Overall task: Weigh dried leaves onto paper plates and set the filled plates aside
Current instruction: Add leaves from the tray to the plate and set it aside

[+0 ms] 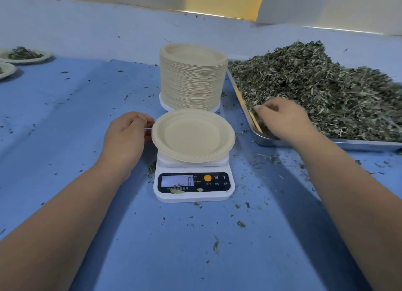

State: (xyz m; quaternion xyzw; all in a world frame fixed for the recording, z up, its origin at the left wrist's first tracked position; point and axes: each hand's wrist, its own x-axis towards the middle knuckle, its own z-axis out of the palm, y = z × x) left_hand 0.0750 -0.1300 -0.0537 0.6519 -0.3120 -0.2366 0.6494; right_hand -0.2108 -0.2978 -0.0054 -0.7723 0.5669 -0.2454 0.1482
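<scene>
An empty paper plate (193,135) sits on a small white kitchen scale (193,182) whose display reads 0. My left hand (127,136) is at the plate's left rim, fingers curled beside it; whether it grips the rim I cannot tell. My right hand (285,119) reaches into the near corner of a metal tray (359,144) heaped with dried green leaves (322,88), its fingers curled down into the leaves. A tall stack of empty paper plates (192,77) stands just behind the scale.
Two plates with leaves (25,55) lie at the far left edge of the blue table (65,108). Loose leaf crumbs are scattered over the table around the scale. A pale wall runs behind the table.
</scene>
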